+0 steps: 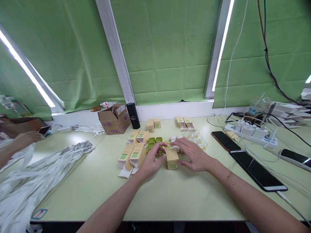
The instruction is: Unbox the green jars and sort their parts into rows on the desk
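Observation:
A small kraft cardboard box [172, 158] with a green label stands closed on the table between my hands. My left hand [155, 159] is just left of the box, fingers curved and apart, over the edge of a group of green square cups [152, 140]. On the right, my right hand [193, 155] has its thumb close to the box's side and its fingers spread behind it; whether it touches the box I cannot tell. Clear plastic cups [198, 137] and small yellow pieces [167, 144] lie beyond. Open-ended kraft boxes [137, 153] lie to the left.
More kraft boxes [150, 125] stand at the back, near a brown carton [114, 119] and a black cylinder [132, 116]. Phones [259, 170] and a power strip [255, 134] with cables occupy the right. White straps [48, 174] and another person's hand [28, 138] are at left.

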A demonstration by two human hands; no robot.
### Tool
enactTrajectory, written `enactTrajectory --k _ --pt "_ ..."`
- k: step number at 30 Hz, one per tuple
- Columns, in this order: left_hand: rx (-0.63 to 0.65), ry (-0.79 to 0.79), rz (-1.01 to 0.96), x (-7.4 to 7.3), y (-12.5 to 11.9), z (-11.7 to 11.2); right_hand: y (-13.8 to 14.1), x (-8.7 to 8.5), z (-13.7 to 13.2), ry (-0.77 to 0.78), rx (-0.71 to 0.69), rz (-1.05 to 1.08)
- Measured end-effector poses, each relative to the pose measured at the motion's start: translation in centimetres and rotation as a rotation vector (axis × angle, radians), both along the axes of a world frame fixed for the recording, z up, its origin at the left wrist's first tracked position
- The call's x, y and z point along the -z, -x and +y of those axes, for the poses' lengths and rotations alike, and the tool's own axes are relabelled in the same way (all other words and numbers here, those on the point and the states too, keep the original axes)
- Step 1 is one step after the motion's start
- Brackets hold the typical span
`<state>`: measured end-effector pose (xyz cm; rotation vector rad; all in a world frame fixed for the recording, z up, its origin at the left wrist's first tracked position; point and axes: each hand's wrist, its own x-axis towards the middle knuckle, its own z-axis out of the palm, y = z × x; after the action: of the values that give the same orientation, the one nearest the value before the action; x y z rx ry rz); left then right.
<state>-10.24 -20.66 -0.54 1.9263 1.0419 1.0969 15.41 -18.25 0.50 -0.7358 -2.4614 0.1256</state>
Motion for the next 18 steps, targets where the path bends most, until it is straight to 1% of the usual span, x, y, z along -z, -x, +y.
enactTrajectory --k 2,4,8,11,13,18 --pt "-0.008 -0.01 0.015 0.0 -0.1 0.0 -0.1 -0.3 0.0 -0.007 0.015 -0.014" --pt "-0.013 -0.024 0.027 0.1 -0.1 0.0 -0.2 0.0 0.0 -0.026 0.022 -0.003" --pt "-0.029 -0.029 0.04 0.5 0.0 0.1 -0.4 2.0 0.2 -0.04 0.038 0.105" --pt "-0.018 -0.014 0.033 0.8 -0.1 0.2 -0.6 3.5 0.0 -0.035 0.145 0.193" --pt "-0.014 -0.031 0.049 0.8 -0.1 0.1 -0.6 4.0 -0.2 -0.054 0.187 0.234" --pt "-0.033 -0.105 0.16 0.6 -0.3 -0.3 0.0 4.0 -0.8 -0.108 0.114 0.302"
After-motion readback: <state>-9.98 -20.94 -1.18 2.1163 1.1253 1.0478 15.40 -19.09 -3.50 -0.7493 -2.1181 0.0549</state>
